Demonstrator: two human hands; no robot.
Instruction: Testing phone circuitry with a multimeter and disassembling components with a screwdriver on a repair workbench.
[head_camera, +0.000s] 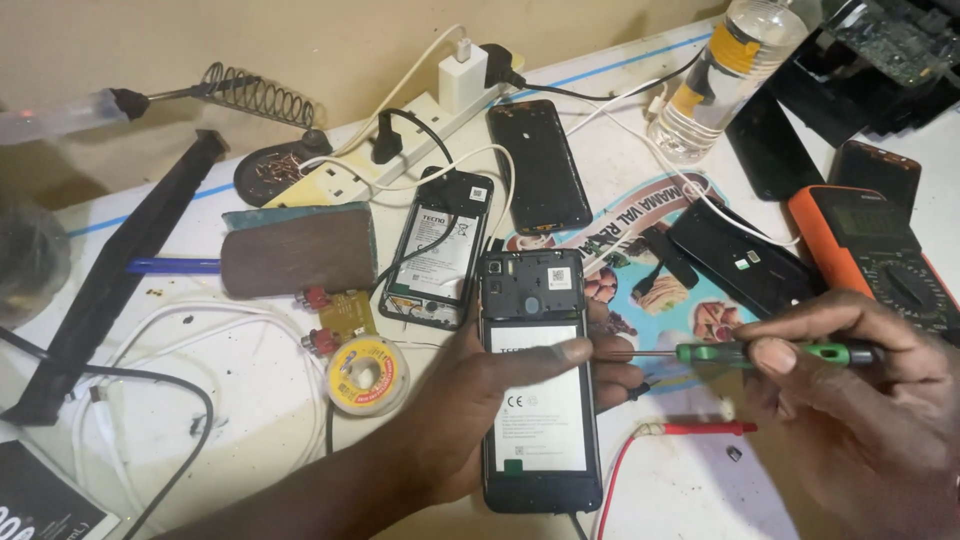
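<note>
Left hand (480, 400) grips an opened black smartphone with white battery (540, 385). Right hand (860, 400) pinches a green-handled screwdriver (740, 352), tip at the phone's edge.

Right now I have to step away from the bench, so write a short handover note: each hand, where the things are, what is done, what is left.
Left hand: holds the opened phone, thumb across its battery.
Right hand: grips the green screwdriver, tip at the phone's right edge.
Nearby: second opened phone, solder spool, red probe, orange multimeter.
Done: back cover is off.
Left: battery and inner frame still in place.
</note>
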